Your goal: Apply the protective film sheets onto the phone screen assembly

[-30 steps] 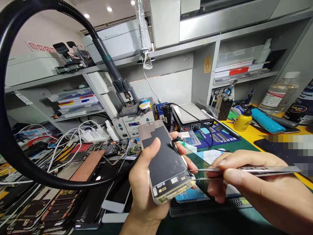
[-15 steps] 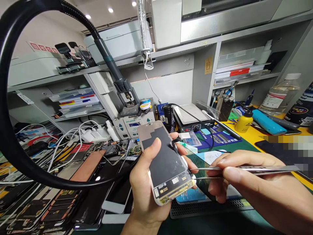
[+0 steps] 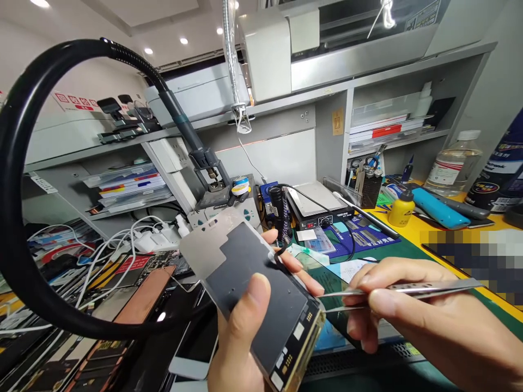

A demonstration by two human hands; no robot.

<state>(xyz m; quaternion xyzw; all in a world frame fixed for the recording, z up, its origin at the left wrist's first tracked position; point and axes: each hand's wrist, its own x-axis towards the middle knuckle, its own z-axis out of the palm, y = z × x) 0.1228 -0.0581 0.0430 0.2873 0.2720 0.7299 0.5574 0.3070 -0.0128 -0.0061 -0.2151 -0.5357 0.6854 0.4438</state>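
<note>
The phone panel (image 3: 261, 283) lay across my left hand (image 3: 245, 337), tilted, with its dark back face up and its end with the small gold contacts toward me. My left fingers were closed around it, the thumb pressed flat on the dark face and the other fingertips showing along its right edge. A short black strip (image 3: 280, 255) stood out from that edge, by those fingertips.

My right hand (image 3: 412, 305) held the metal tweezers (image 3: 425, 288) pinched between thumb and fingers. The two tips stood slightly apart, pointing left at the corner of the panel near the contacts; I could not tell whether they touched it.

Between my two sets of fingers, and lower than the panel, a dark see-through sheet (image 3: 324, 275) slanted down. Beyond my right fingers, the yellow bottle (image 3: 401, 210) and the blue tool (image 3: 439, 208) rested on the yellow part of the bench (image 3: 425, 238). Past my left fingertips sat the flat heating plate (image 3: 314, 198). Left of my left fingers lay a pinkish slab (image 3: 147, 291) and white cables (image 3: 133, 239), with a thick black hose (image 3: 11, 185) curving around above them.
</note>
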